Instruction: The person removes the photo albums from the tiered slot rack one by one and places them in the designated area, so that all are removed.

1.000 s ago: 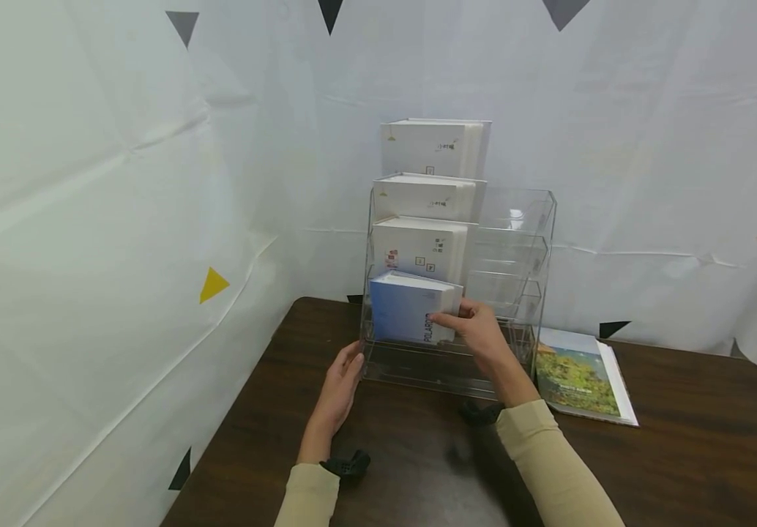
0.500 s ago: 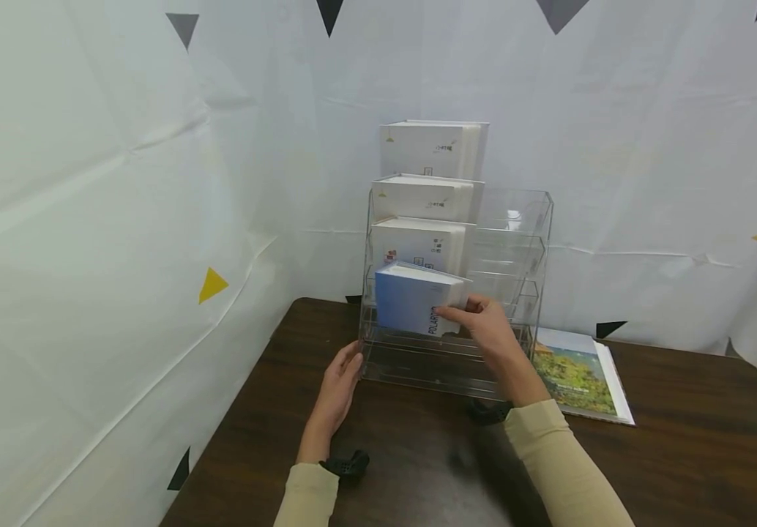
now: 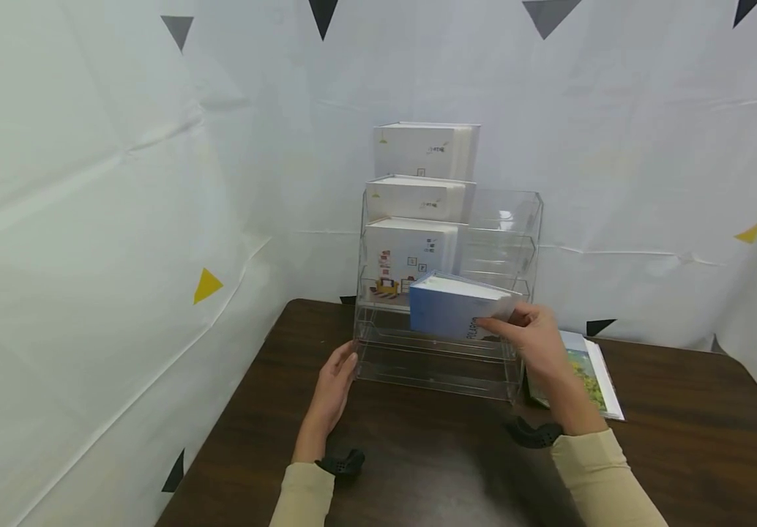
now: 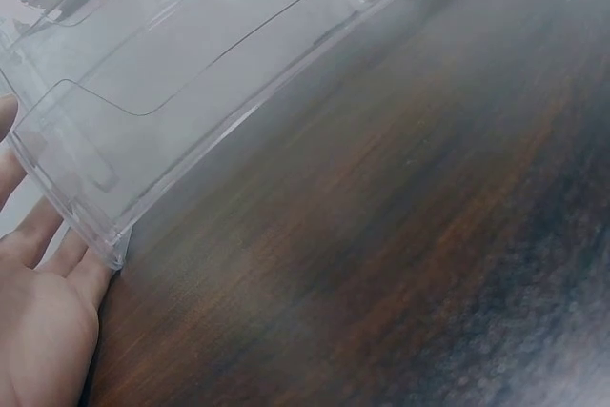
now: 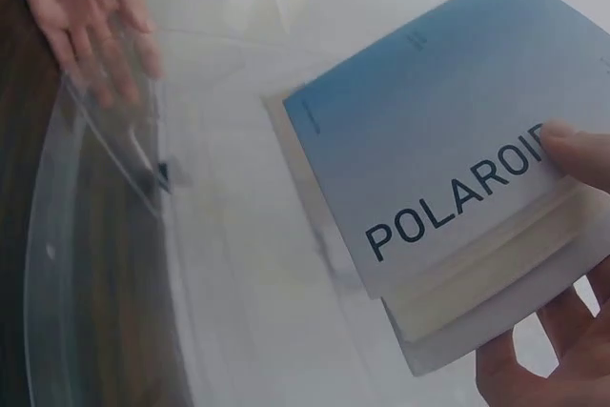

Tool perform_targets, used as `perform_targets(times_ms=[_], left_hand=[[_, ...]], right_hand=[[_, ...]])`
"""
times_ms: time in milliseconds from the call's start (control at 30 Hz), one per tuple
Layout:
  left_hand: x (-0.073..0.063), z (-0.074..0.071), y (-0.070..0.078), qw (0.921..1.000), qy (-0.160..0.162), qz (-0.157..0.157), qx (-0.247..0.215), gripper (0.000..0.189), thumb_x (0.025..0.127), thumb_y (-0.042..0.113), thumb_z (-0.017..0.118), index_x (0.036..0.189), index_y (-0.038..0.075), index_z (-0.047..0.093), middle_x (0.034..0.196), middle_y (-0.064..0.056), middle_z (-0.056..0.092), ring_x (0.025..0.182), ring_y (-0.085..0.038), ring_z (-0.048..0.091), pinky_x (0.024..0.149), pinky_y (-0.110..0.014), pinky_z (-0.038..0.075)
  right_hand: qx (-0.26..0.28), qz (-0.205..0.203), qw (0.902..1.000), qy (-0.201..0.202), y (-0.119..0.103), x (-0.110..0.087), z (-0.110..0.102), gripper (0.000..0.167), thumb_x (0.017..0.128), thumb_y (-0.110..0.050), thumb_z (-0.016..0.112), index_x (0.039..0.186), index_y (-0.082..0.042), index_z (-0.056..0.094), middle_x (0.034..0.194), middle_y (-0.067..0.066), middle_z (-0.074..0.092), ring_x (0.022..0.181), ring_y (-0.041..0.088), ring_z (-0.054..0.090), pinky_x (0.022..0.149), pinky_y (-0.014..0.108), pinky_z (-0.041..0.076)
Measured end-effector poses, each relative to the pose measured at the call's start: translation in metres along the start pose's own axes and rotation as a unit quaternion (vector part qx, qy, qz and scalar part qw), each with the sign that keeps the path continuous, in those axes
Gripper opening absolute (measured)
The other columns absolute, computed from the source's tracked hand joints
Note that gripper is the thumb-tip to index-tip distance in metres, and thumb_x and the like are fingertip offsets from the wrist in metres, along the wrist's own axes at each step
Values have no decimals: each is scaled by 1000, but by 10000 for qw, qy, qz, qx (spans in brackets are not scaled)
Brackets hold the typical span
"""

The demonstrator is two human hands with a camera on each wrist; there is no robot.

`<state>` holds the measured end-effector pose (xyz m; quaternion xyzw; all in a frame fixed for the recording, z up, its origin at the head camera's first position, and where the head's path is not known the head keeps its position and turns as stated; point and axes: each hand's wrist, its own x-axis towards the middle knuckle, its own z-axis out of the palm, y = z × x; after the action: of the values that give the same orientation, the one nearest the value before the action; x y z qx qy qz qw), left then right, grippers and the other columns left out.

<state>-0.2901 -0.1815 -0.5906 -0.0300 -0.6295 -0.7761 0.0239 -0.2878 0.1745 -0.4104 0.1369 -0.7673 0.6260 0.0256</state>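
Note:
My right hand (image 3: 539,344) pinches a blue photo album (image 3: 443,313) by its right edge, thumb on the front cover and fingers behind. The word POLAROID runs along the cover (image 5: 410,121) in the right wrist view. The album is tilted, in front of the lower tiers of a clear acrylic display rack (image 3: 431,380). At the rack's lower left side, my left hand (image 3: 334,388) rests with extended fingers against the clear side panel. In the left wrist view, these fingers (image 4: 71,259) lie along the rack's bottom corner.
Three white albums stand in the rack's left half, at the top (image 3: 414,151), second (image 3: 411,201) and third tier (image 3: 405,249). A book with a landscape cover (image 3: 586,373) lies right of the rack on the dark wooden table (image 3: 675,410). White fabric (image 3: 616,161) hangs behind.
The blue album has come up out of the lower tier and moved right in my right hand, uncovering the front of the white album behind. My left hand has stayed at the rack's side.

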Motion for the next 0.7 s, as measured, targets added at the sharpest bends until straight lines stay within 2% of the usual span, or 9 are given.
perform_targets(times_ms=[133, 267, 400, 567, 700], left_hand=[[-1, -2, -3, 10000, -19, -11, 28, 57, 114, 34, 56, 162, 7, 43, 170, -16, 40, 162, -33, 33, 135, -54, 25], [-2, -4, -4, 10000, 6, -50, 47, 56, 114, 35, 56, 162, 8, 43, 171, -15, 40, 162, -32, 32, 135, -54, 25], [-3, -6, -5, 10000, 29, -60, 27, 55, 115, 33, 55, 162, 7, 43, 171, -17, 39, 163, -34, 31, 134, -55, 25], [-5, -6, -5, 9999, 76, -88, -10, 56, 115, 33, 55, 162, 6, 42, 172, -17, 37, 163, -35, 29, 135, -55, 23], [-6, -5, -6, 9999, 5, -101, 24, 58, 114, 36, 56, 163, 8, 42, 173, -15, 35, 164, -34, 28, 135, -55, 23]], right_hand=[[54, -202, 9998, 52, -6, -16, -25, 22, 101, -19, 79, 118, -5, 79, 101, -12, 79, 104, 8, 70, 89, 27, 57], [-91, -491, 9985, 205, -10, -33, -54, 35, 103, -12, 75, 138, -6, 72, 116, -15, 78, 116, 3, 69, 92, 18, 54], [-444, -538, 9958, 592, -12, -50, -83, 40, 102, -9, 74, 142, -6, 69, 117, -18, 78, 114, 0, 69, 88, 14, 53], [-1250, -363, 9842, 1198, -8, -68, -120, 40, 102, -10, 76, 141, -8, 69, 109, -26, 75, 106, -4, 67, 80, 12, 51], [-1900, 147, 9697, 1529, 1, -80, -148, 41, 105, -24, 74, 143, -16, 65, 107, -37, 65, 101, -12, 59, 74, 13, 44]])
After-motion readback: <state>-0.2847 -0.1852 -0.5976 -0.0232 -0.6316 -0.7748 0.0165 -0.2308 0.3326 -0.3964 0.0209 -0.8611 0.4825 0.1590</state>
